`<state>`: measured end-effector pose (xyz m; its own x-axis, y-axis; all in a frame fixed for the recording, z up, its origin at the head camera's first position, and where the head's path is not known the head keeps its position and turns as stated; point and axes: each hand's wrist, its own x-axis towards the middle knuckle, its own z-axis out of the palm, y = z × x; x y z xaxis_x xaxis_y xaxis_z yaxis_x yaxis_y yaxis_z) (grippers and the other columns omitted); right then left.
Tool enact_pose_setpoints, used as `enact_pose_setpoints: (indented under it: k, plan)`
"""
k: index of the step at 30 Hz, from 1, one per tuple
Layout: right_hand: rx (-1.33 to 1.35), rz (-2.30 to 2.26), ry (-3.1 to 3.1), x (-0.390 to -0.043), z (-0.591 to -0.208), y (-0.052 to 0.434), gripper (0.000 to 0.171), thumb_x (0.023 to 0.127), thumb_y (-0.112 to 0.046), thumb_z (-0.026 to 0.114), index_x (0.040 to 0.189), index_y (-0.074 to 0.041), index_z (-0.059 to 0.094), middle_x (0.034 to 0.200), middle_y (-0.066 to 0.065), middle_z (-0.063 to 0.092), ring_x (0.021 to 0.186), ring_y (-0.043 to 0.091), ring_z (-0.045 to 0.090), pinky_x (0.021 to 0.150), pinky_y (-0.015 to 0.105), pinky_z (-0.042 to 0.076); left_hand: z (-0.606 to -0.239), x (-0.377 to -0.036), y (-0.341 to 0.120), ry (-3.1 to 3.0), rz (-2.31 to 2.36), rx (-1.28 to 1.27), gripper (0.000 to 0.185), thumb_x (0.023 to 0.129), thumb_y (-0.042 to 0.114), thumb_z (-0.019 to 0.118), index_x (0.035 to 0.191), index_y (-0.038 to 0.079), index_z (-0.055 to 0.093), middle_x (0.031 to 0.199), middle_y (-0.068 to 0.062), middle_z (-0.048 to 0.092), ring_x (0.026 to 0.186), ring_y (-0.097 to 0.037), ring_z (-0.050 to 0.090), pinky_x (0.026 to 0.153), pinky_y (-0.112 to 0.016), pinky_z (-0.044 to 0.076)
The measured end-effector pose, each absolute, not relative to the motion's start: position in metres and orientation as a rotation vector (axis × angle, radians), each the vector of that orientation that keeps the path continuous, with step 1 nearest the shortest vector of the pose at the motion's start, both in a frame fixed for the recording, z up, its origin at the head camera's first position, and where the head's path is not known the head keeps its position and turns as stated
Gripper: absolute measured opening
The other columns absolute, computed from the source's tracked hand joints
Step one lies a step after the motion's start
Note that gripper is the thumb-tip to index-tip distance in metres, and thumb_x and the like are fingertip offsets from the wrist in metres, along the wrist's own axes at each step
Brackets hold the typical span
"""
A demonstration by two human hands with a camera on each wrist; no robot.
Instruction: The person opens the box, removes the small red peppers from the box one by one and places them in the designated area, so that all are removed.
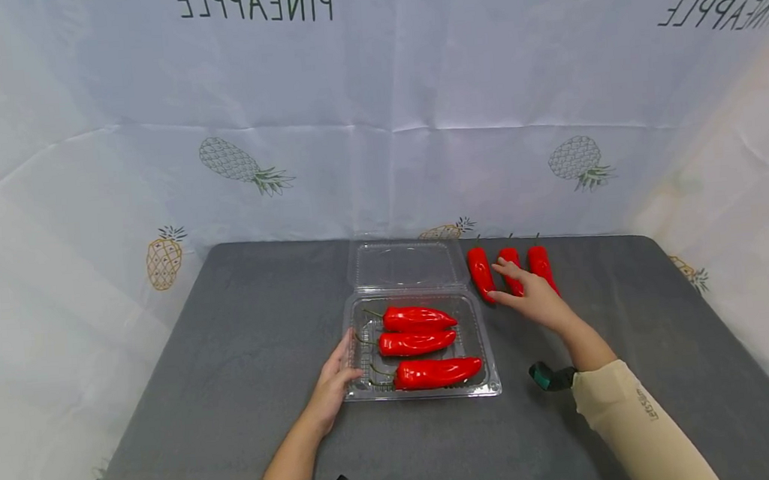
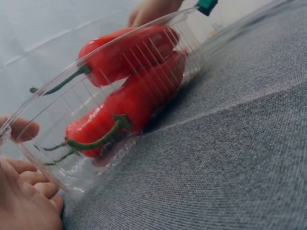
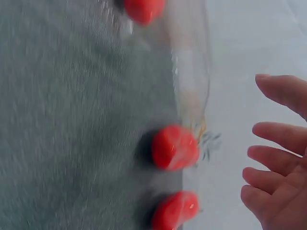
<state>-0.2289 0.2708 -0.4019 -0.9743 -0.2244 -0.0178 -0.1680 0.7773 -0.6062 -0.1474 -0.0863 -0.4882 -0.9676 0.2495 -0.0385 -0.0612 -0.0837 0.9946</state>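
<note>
Three glossy red peppers [image 1: 417, 342], green-stemmed, in clear box [image 1: 424, 395] | your left hand [image 1: 331, 383] — gripping its side | your right hand [image 1: 537, 299] — fingers spread, near three loose peppers [image 1: 479, 272]

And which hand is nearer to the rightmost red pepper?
Right: the right hand is just beside the rightmost pepper; the left hand is farther left, at the clear container.

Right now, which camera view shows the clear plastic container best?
The head view: it shows the clear plastic container from above, nearly whole, with its lid open. The left wrist view shows its side close up; the right wrist view catches only a blurred part.
</note>
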Motion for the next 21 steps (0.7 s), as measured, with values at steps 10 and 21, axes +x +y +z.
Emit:
enact_pose_setpoints:
  k: [10,21]
  plan:
    - [-0.478,-1.243,2.641,-0.202,-0.392,0.246,0.065,0.085,-0.028,0.065,0.141,-0.006,0.040,0.149,0.018,0.034,0.137,0.039,0.028,0.105,0.060,0.027,-0.488,-0.147,-0.087,1.950,2.166,0.221,0.074,0.082,0.000,0.046,0.148,-0.001,0.012,0.157,-0.016,0.007,0.145,-0.029,0.001,0.093,0.003,0.018]
    - [-0.675,-1.195,2.458,-0.182,-0.392,0.225,0.064,0.085,-0.028,0.066,0.140,-0.008,0.042,0.145,0.013,0.041,0.135,0.037,0.034,0.104,0.058,0.031,-0.490,-0.148,-0.087,1.943,2.164,0.227,0.075,0.082,-0.001,0.046,0.149,0.000,0.011,0.157,-0.015,0.006,0.145,-0.029,0.000,0.093,0.003,0.019]
